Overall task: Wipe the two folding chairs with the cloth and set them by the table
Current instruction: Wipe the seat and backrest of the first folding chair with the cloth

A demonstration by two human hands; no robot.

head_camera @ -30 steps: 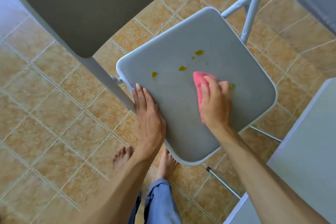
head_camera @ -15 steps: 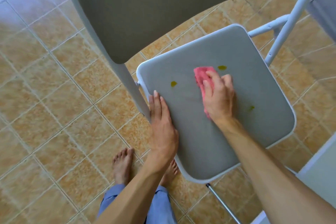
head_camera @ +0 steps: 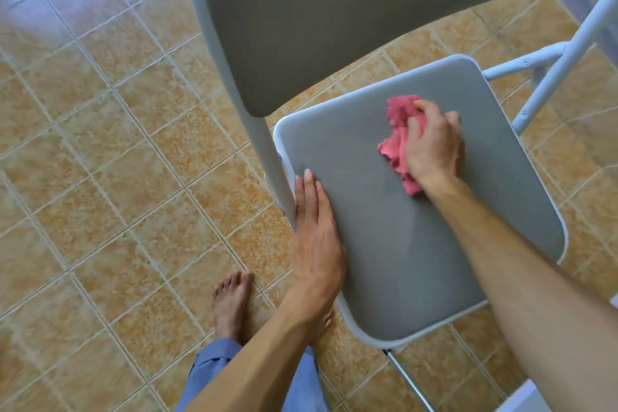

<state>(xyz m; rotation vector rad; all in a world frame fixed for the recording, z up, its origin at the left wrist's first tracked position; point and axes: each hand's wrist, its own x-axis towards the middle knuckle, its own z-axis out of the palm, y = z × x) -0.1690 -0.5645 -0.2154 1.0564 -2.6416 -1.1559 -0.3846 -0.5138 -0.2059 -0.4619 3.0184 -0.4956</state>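
- Fingers (head_camera: 309,197) of the left hand (head_camera: 316,244) are straight and together, pressed flat on the near-left edge of the grey padded seat (head_camera: 384,261) of the white-framed folding chair, steadying it.
- The right hand (head_camera: 434,150) is further in, fingers curled and gripping the bunched pink terry cloth (head_camera: 394,144), which it presses on the seat's far half.
- No marks show on the bare part of the seat.
- The grey curved backrest (head_camera: 334,27) hangs over the far-left corner, with the white tube legs (head_camera: 548,87) beyond.
- Risk: the cloth is wadded, so little of it touches and spots could get skipped.
- Risk: a hard push toward the seat's rim could tip or fold the chair if the left hand lifts, and a bare foot (head_camera: 230,301) is close to the frame.
- The second chair is not in view.
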